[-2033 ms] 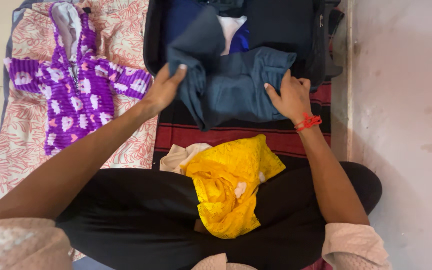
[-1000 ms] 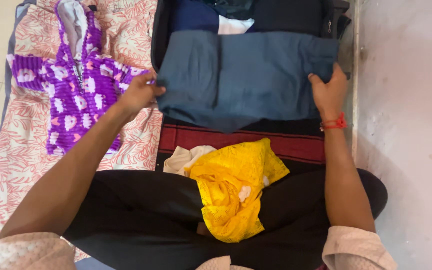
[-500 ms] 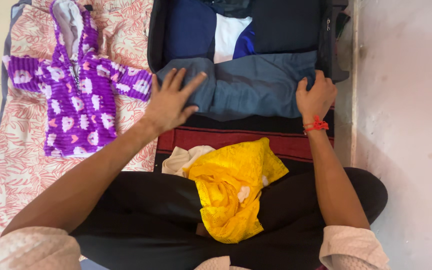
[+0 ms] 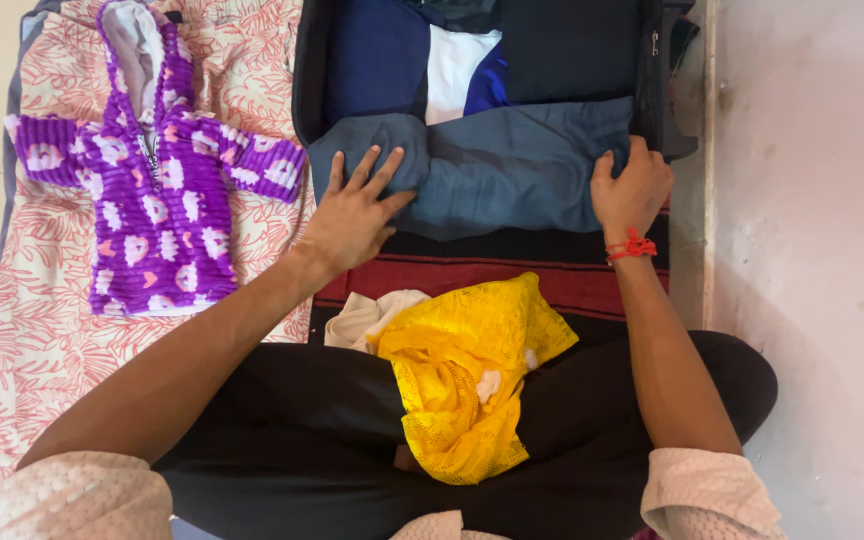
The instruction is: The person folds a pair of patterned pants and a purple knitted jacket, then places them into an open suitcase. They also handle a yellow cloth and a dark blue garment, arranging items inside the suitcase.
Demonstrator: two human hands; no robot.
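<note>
A red-and-cream leaf-print sheet (image 4: 42, 330) covers the left side of the floor, with a red and black striped blanket (image 4: 512, 272) spread to its right, reaching the pale wall (image 4: 812, 200). At the blanket's far edge lies an open black suitcase (image 4: 572, 50) with dark blue and white clothes (image 4: 462, 70) packed inside. The grey-blue garment (image 4: 512, 170) now lies folded into a flat band across the suitcase's near edge, where two seconds ago it was bunched up in both hands and a second ago stretched out wide between them; it reads as folded down and being pressed into place. The left hand (image 4: 352, 215) has lowered since half a second ago: then it hovered with fingers spread, now it rests palm-down on the garment's left end, fingers apart and flat. The right hand (image 4: 632, 190), a red thread (image 4: 629, 245) at its wrist, has hardly moved and sits on the garment's right end with fingers curled together over the cloth; whether they pinch it I cannot tell. On the sheet a purple knitted hooded jacket (image 4: 152, 190) lies unmoved. A crumpled yellow lace cloth (image 4: 462, 380) rests on the person's black-trousered lap, a cream cloth (image 4: 362, 315) peeking out beside it
</note>
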